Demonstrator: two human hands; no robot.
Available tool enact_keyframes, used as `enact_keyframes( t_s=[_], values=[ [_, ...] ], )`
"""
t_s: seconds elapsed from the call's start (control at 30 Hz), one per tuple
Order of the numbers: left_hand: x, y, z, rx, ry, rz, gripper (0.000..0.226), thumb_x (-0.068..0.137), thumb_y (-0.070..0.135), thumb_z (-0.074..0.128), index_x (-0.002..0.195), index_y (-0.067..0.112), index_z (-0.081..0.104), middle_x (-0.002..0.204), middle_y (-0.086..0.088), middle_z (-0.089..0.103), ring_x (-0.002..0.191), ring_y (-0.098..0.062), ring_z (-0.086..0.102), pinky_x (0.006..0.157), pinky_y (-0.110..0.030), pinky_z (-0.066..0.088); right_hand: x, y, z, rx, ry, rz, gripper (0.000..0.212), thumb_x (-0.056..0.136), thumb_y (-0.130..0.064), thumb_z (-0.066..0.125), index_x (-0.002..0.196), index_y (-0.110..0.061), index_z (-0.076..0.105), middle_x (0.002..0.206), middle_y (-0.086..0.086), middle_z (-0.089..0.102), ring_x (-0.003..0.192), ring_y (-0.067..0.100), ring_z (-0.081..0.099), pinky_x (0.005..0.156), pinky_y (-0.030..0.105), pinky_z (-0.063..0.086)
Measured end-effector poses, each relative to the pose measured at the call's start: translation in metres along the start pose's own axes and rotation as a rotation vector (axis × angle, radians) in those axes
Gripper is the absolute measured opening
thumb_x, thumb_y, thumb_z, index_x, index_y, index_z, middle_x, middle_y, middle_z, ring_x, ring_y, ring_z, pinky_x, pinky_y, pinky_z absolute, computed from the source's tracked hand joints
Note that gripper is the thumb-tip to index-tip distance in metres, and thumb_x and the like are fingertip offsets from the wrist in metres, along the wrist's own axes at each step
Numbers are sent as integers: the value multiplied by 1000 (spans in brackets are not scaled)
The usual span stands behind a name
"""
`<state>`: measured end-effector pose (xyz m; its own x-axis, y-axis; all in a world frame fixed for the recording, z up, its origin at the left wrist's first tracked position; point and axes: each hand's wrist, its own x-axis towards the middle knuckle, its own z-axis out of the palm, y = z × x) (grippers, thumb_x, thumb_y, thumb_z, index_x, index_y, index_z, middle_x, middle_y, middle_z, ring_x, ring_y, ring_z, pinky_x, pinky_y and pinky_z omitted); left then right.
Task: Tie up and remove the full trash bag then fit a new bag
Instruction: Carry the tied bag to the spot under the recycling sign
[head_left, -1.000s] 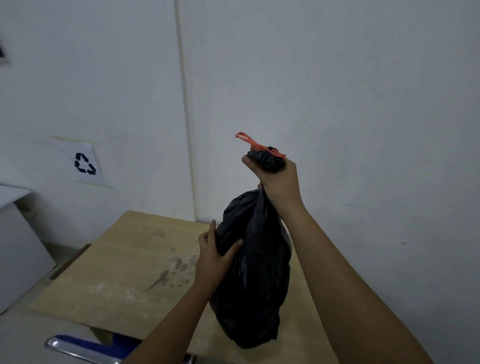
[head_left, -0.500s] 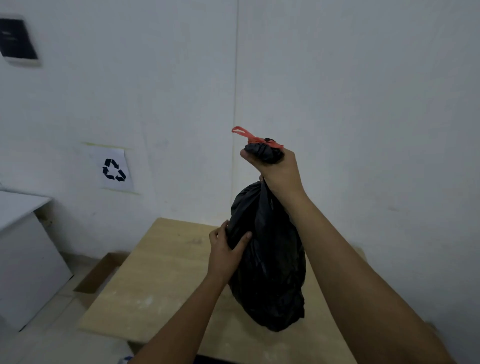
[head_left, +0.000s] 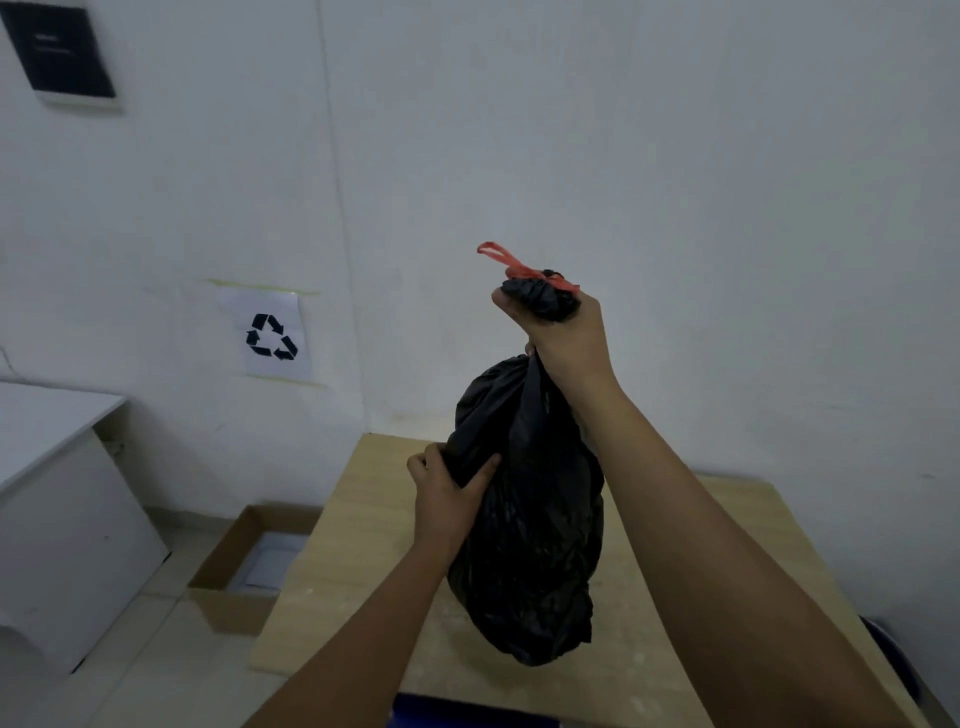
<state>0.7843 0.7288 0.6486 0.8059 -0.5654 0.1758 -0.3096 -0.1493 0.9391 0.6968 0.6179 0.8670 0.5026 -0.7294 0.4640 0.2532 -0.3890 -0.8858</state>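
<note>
— Since the black trash bag (head_left: 524, 519) hangs above the surface (head_left: 363, 545), why two hands?
— The right hand (head_left: 566, 332) bears it, fingers closed round the neck below the red tie (head_left: 519, 267); the left hand (head_left: 447, 493) steadies it, fingers (head_left: 480, 470) pinching its side.

Trash bag (head_left: 524, 545) neck: hidden inside the closed right hand (head_left: 569, 332).
Left hand (head_left: 449, 496) fingertips: tucked behind the bag's side.
Black wall panel (head_left: 57, 49): cut by the left edge; its lettering is too small to read.
White cabinet (head_left: 52, 499): cut by the left edge.
Blue object (head_left: 457, 713): cut by the bottom edge, unidentifiable.
</note>
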Motion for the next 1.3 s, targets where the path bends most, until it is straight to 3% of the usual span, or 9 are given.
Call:
enact_keyframes(
  t_s=[0.13, 0.3, 0.43, 0.5, 0.73, 0.87, 1.07, 1.23, 1.3],
  values=[
    [13, -21, -35, -9, 56, 8, 60, 82, 66, 77, 113, 23, 48, 120, 3, 38, 95, 20, 50, 74, -15, 46, 1, 7, 45, 29, -49, -37, 17, 84, -29, 90, 99, -25, 83, 86, 1, 75, 59, 0, 57, 69, 22, 47],
    [43, -50, -83, -24, 57, -23, 61, 81, 66, 76, 113, 23, 47, 119, 3, 38, 94, 16, 52, 79, -28, 52, 9, 13, 113, 25, -73, -44, 16, 85, -30, 90, 99, -32, 83, 79, -9, 73, 55, 5, 53, 62, 22, 46],
    [86, -74, -133, -54, 34, -8, 59, 81, 64, 78, 112, 25, 47, 117, 7, 37, 95, 21, 49, 72, -9, 42, 24, 21, 179, 15, -54, -45, 17, 84, -31, 90, 99, -34, 84, 83, -9, 76, 55, 3, 55, 64, 22, 46],
    [110, -87, -164, -43, 10, -2, 59, 81, 62, 79, 112, 24, 47, 116, 7, 37, 94, 22, 49, 71, -8, 41, 32, 26, 216, 8, -21, -43, 19, 84, -30, 90, 102, -32, 84, 89, -12, 78, 57, 0, 58, 68, 22, 46],
    [182, -135, -277, 10, -10, -7, 62, 79, 63, 80, 112, 22, 46, 117, 4, 37, 92, 11, 52, 81, -31, 51, 56, 51, 341, 70, 18, 0, 18, 84, -24, 91, 100, -19, 82, 75, -15, 67, 58, 1, 56, 68, 18, 46],
    [224, -162, -336, 53, 24, -22, 63, 80, 56, 83, 114, 18, 47, 119, 0, 39, 94, 7, 52, 81, -31, 50, 71, 71, 408, 110, 2, 27, 19, 84, -24, 91, 102, -20, 83, 75, -14, 67, 59, 1, 58, 70, 20, 47],
    [278, -215, -393, 98, 74, -58, 64, 81, 54, 83, 119, 17, 47, 122, -1, 38, 91, 0, 53, 79, -31, 48, 93, 110, 494, 125, -81, 22, 15, 85, -24, 91, 98, -24, 82, 67, -17, 68, 57, 0, 61, 64, 9, 47],
    [313, -255, -421, 145, 3, -54, 68, 79, 64, 79, 124, 26, 46, 121, 6, 38, 93, 8, 53, 78, -25, 49, 106, 144, 542, 101, -85, 69, 21, 83, -24, 92, 98, -17, 80, 90, -8, 79, 88, 11, 75, 86, 21, 55],
    [331, -273, -431, 147, -36, -66, 70, 78, 66, 79, 127, 29, 46, 122, 6, 38, 95, 5, 54, 82, -29, 51, 112, 158, 560, 110, -94, 99, 24, 84, -19, 92, 102, -11, 78, 91, -5, 80, 87, 13, 77, 83, 24, 60]
  ],
)
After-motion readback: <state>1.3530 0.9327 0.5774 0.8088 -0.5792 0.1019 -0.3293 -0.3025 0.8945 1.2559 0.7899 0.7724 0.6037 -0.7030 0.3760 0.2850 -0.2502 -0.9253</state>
